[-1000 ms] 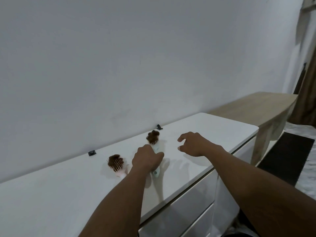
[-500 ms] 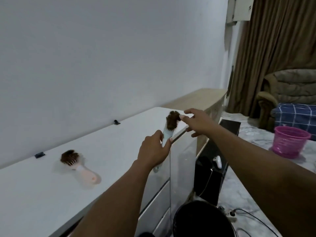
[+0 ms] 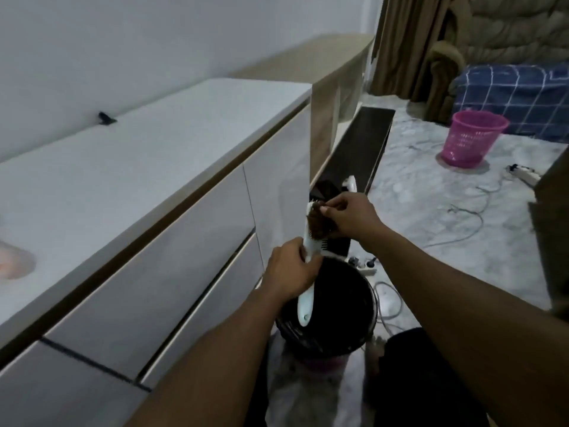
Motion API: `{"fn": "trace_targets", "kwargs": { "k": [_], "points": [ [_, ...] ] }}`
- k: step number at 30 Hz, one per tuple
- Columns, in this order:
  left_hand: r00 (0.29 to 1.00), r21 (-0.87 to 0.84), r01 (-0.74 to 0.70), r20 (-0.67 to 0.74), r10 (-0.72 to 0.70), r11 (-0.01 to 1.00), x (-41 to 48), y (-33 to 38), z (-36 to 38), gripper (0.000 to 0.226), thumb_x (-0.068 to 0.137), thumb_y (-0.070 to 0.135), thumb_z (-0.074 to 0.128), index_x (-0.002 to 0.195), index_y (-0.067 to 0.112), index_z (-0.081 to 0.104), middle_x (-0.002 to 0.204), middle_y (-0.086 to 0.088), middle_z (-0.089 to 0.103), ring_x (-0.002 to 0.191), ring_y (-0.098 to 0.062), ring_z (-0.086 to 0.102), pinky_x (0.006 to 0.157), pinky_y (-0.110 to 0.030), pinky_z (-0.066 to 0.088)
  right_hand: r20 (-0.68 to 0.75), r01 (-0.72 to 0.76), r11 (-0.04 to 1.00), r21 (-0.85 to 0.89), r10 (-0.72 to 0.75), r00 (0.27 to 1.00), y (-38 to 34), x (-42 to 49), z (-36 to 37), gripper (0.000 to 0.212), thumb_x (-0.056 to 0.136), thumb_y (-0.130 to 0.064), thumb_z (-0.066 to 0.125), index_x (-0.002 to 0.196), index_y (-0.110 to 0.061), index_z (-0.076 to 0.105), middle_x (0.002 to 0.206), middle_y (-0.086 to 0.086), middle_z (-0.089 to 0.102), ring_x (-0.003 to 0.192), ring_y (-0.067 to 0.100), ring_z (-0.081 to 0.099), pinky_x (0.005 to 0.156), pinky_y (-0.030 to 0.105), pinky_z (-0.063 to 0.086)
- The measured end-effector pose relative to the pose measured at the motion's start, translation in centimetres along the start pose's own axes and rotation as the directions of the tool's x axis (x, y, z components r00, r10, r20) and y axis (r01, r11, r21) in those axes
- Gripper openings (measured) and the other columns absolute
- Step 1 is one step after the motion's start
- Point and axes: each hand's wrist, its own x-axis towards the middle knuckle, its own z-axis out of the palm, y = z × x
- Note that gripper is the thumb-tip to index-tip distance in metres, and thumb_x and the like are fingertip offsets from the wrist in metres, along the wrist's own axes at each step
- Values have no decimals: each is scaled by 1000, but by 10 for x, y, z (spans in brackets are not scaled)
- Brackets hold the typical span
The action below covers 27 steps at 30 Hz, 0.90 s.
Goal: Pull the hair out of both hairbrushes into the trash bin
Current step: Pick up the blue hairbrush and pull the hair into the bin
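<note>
Fingers (image 3: 327, 210) of the right hand (image 3: 351, 217) pinch the brown hair (image 3: 318, 227) at the far end of the hairbrush (image 3: 309, 266). Left hand (image 3: 288, 271) is wrapped round the handle, nearer. Brush axis runs near to far, head tilted up, directly above the black trash bin (image 3: 331, 306) on the floor. Second brush appears blurred at the worktop (image 3: 129, 167) left edge.

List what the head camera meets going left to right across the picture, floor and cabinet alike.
Pink hairbrush at the left edge on the white cabinet → black clip by the wall → left hand holding the pale blue hairbrush → right hand → pink basket.
</note>
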Motion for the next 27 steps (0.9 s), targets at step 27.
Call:
{"fn": "trace_targets", "kwargs": {
  "k": [27],
  "points": [
    [793, -25, 396, 513, -328, 918, 81, -199, 191, 23, 98, 37, 50, 116, 29, 63, 90, 8, 70, 79, -9, 66, 69, -30, 52, 30, -320, 947, -22, 320, 947, 286, 104, 129, 19, 83, -36, 77, 86, -19, 69, 84, -1, 71, 77, 11, 69, 61, 25, 55]
  ]
}}
